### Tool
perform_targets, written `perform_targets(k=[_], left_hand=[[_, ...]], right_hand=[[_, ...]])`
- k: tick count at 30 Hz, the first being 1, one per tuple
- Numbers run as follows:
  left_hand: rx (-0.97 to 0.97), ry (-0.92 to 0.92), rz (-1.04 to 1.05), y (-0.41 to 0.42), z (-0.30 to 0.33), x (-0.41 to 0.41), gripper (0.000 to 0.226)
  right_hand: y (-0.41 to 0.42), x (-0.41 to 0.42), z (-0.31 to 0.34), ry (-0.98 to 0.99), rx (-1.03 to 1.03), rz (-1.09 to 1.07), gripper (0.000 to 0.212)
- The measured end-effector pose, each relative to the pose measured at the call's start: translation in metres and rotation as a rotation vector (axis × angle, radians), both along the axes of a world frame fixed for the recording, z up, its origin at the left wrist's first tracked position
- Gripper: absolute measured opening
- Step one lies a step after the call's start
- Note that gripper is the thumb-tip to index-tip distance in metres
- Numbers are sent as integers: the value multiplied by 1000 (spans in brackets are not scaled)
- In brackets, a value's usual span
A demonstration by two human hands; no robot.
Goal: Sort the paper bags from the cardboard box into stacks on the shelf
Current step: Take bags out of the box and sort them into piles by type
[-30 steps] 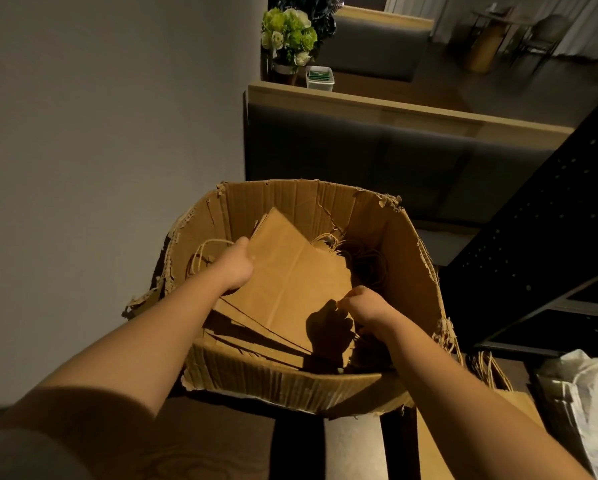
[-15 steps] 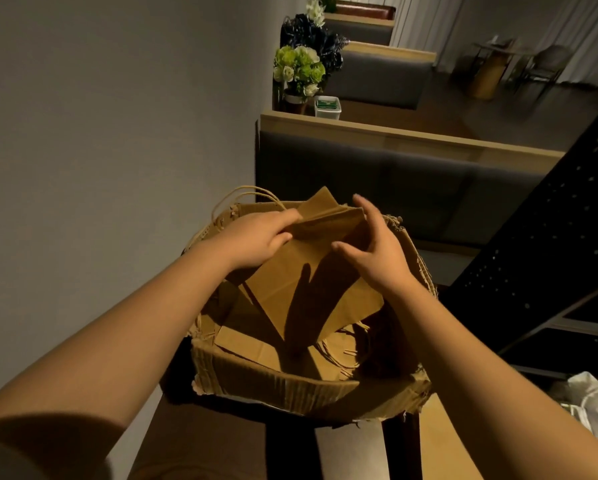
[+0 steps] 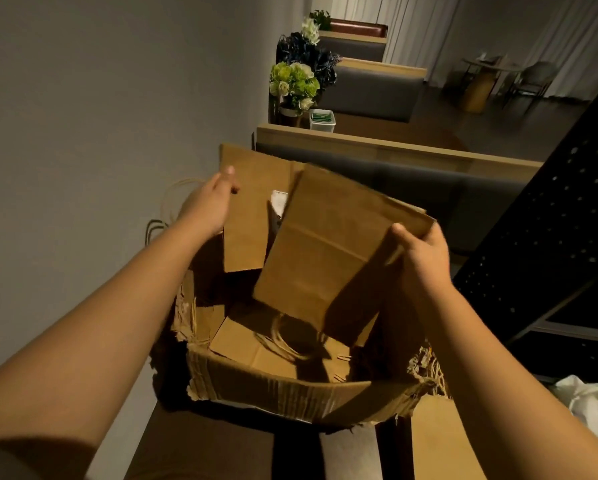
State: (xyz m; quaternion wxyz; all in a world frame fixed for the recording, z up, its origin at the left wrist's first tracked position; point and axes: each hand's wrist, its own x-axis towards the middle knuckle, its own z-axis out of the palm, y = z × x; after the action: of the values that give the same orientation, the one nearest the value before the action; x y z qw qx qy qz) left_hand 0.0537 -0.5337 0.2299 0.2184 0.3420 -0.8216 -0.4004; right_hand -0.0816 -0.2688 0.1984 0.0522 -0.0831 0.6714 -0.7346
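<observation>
Dim booth seating with grey padded backs and pale wood tops runs along a plain grey wall; a bunch of green and white flowers [image 3: 295, 85] stands on a far ledge, with a small white tub [image 3: 322, 119] beside it. Below, a battered corrugated box [image 3: 283, 389] with torn, frayed rims sits on a dark wooden surface. Each hand holds one flat, creased brown bag above the box. The left hand [image 3: 209, 206] grips the side of the left bag [image 3: 247, 209], whose twisted cord handles loop out beyond the wrist. The right hand [image 3: 424, 252] pinches a corner of the right bag [image 3: 328, 244], thumb on top, the sheet tilted. More flat bags [image 3: 256, 344] with cord handles lie inside the box. At right stands a black perforated metal shelf [image 3: 554, 223].
</observation>
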Motion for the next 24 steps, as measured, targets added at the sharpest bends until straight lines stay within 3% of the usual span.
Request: perform_targets(k=[4,7,10,14,17,19,24], left_hand=[[28,37,161,0,-25,11,50],[-3,19,174,-2,-47,13,15],[30,-11,130,-6,-63,18,33],[403,125,37,-4,-83,24,43],[967,455,187,13,-88,25,31],[1216,635,222,25,-90,25,38],[1353,760,19,35,-95,32,76]], right_hand=[[12,-7,-1,-325,-211,-115,28],[15,-9,3,-466,-381,-113,31],[18,-13,10,-581,-512,-106,41],[13,0,21,-671,-547,-86,41],[4,17,24,-777,-577,-60,50],[-3,22,14,-851,-577,-73,37],[-12,24,-12,-940,-457,-123,35]])
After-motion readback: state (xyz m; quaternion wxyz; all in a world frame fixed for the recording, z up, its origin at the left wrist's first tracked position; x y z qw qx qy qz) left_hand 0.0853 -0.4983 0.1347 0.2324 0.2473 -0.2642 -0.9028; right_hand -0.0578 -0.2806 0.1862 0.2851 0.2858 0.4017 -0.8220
